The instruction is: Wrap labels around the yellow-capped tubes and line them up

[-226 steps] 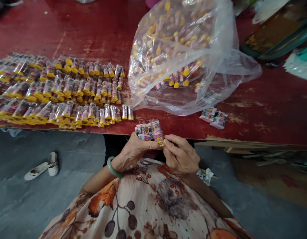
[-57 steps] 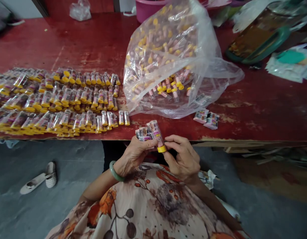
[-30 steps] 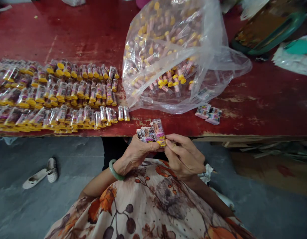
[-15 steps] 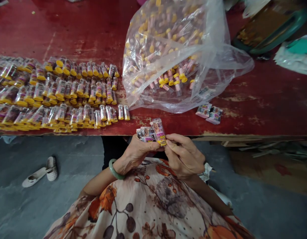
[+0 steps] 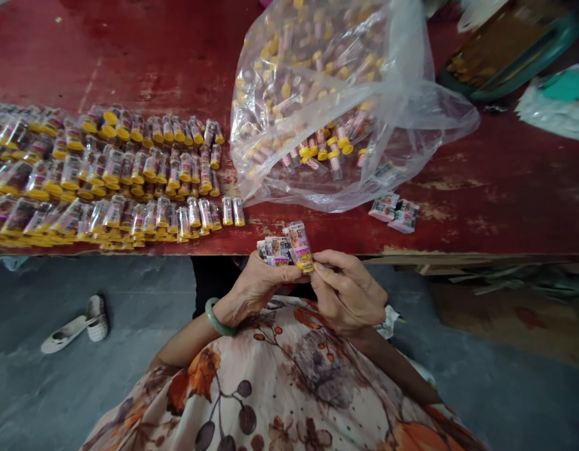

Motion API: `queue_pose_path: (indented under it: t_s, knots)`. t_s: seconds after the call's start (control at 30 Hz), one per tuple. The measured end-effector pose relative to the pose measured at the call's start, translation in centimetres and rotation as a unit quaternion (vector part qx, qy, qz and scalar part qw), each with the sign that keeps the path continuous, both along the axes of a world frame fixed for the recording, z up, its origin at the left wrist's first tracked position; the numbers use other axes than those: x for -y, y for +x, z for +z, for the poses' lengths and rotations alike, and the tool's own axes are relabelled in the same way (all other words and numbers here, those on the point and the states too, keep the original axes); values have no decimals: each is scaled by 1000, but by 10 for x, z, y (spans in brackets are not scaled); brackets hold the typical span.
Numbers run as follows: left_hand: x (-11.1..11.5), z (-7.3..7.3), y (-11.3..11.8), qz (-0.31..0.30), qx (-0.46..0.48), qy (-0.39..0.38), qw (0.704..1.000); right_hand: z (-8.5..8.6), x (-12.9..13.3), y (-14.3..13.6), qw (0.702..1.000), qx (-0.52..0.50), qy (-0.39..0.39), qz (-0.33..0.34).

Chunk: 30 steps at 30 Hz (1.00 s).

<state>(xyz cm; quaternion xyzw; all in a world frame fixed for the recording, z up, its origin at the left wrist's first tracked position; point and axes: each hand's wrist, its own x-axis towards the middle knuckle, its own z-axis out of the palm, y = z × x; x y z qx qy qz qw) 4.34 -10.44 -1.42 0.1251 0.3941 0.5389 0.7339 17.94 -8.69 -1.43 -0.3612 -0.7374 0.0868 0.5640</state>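
My left hand (image 5: 259,282), with a green bangle at the wrist, is closed round a small stack of printed labels (image 5: 276,249). A clear tube with a printed label and yellow cap (image 5: 299,246) stands tilted against the stack, its capped end down by my left thumb. My right hand (image 5: 346,289) pinches the tube's lower right side with its fingertips. On the red table, rows of labelled tubes (image 5: 115,166) with yellow caps lie piled at the left. Ahead of my hands a clear plastic bag (image 5: 318,106) holds many pink-filled tubes with yellow caps.
Two small stacks of labels (image 5: 393,213) lie right of the bag on the red table (image 5: 505,207). At the back right are a green-rimmed container (image 5: 515,69) and white and green packets (image 5: 557,103). White shoes (image 5: 78,326) rest on the floor.
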Motion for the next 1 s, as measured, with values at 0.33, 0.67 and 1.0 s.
queue_pose_path:
  t_s: [0.33, 0.67, 1.0]
  knots:
    - [-2, 1, -1, 3, 5, -17, 1000, 1, -3, -1, 1000, -5, -11, 8]
    - [-1, -1, -7, 11, 19, -30, 999, -14, -4, -3, 999, 28, -21, 3]
    - [-4, -6, -17, 14, 8, -23, 1000, -17, -13, -6, 992, 120, 21, 16]
